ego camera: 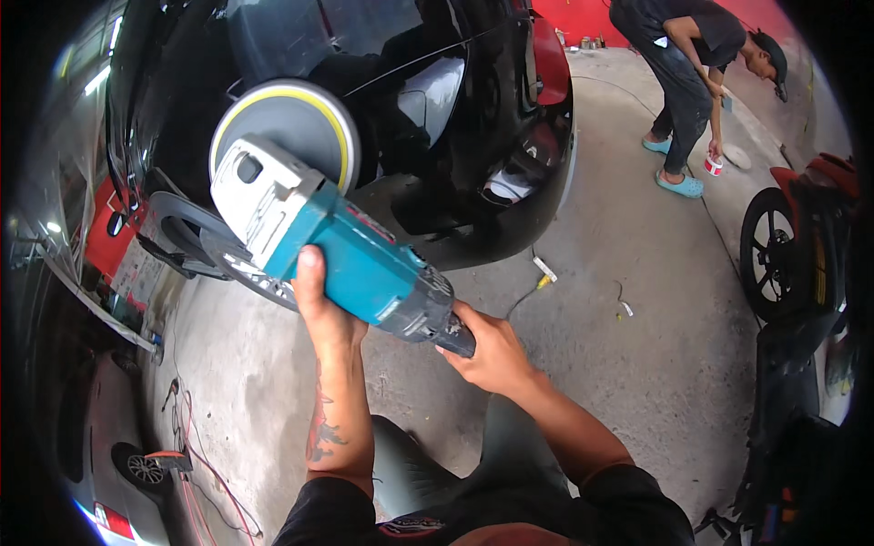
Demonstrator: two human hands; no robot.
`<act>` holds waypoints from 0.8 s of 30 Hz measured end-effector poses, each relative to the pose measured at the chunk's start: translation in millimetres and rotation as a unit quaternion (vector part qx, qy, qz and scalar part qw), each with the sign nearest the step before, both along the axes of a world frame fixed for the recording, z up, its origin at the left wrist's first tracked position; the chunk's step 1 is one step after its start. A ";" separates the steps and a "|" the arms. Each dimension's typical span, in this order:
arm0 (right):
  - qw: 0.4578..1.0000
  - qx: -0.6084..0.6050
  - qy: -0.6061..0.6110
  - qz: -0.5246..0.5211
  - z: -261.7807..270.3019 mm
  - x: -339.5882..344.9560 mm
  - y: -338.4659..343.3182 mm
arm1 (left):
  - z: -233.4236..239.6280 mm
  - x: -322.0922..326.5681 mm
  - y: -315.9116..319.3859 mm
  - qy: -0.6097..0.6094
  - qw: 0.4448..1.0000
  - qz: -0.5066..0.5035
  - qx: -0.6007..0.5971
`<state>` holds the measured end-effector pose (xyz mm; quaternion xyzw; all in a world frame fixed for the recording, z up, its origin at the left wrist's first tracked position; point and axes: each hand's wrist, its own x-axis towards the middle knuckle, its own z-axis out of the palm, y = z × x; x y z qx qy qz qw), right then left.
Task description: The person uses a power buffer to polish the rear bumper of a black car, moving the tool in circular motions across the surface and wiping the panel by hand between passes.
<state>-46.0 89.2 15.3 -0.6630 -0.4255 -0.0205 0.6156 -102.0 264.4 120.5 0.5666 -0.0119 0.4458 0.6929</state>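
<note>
A teal and black angle polisher (362, 256) with a pale metal gear head is held up in front of me, tilted from lower right to upper left. My left hand (324, 293) supports its teal body from below, thumb up along the side. The rear handle is wrapped by my right hand (488, 348). A round grey polishing pad (300, 123) with a yellow ring overlaps the glossy black car (437, 205) in the view; whether it touches the panel cannot be told. The trigger is hidden.
A power strip (544, 268) with a yellow plug lies on the concrete floor (614, 368). At upper right a co-worker (689, 75) bends towards a small tub (713, 165). A motorcycle (799, 246) stands at right. Hoses (198, 450) and a silver car (116, 471) are at lower left.
</note>
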 end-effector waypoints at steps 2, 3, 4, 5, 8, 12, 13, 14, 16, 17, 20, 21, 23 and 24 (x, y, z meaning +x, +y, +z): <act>0.998 -0.066 -0.017 0.018 9.2 -6.9 -15.5 | 0.8 -11.4 -11.3 0.005 0.999 0.015 -0.027; 0.997 -0.069 -0.018 0.022 12.9 -11.4 -25.4 | -1.2 -16.3 -21.3 0.017 0.998 0.028 -0.048; 0.995 -0.093 -0.012 0.030 14.0 -17.1 -37.7 | -5.4 -19.8 -30.1 0.030 0.996 0.040 -0.069; 0.992 -0.117 -0.005 0.038 12.7 -21.9 -50.2 | -11.6 -22.3 -37.8 0.030 0.996 0.045 -0.073; 0.987 -0.162 0.000 0.005 11.6 -36.6 -89.1 | -24.0 -21.5 -64.2 0.029 0.994 -0.054 -0.092; 0.979 -0.190 0.045 -0.056 16.4 -58.0 -124.4 | -31.9 -12.4 -90.0 0.030 0.979 -0.186 -0.078; 0.976 -0.190 0.073 -0.075 15.0 -61.6 -130.2 | -34.2 -9.2 -93.4 0.038 0.977 -0.197 -0.070; 0.983 -0.162 0.041 -0.080 7.1 -63.8 -134.4 | -33.5 -6.9 -99.7 0.030 0.967 -0.234 -0.100; 0.980 -0.150 0.087 -0.101 -0.2 -75.6 -143.0 | -18.2 -2.1 -116.0 0.045 0.961 -0.265 -0.073; 0.974 -0.130 0.137 -0.128 -3.1 -78.3 -145.5 | -11.4 0.1 -120.8 0.063 0.951 -0.301 -0.038; 0.970 -0.127 0.167 -0.120 -3.1 -88.5 -139.0 | -2.5 5.5 -126.4 0.037 0.943 -0.328 -0.036; 0.967 -0.121 0.187 -0.127 -4.2 -92.2 -136.6 | -3.2 2.6 -121.6 0.035 0.946 -0.320 -0.040; 0.966 -0.125 0.198 -0.109 -14.6 -89.2 -127.8 | -5.6 -4.5 -110.9 0.012 0.958 -0.282 -0.051; 0.973 -0.145 0.153 -0.097 -12.2 -86.7 -120.8 | -10.5 -7.9 -101.3 0.010 0.959 -0.277 -0.054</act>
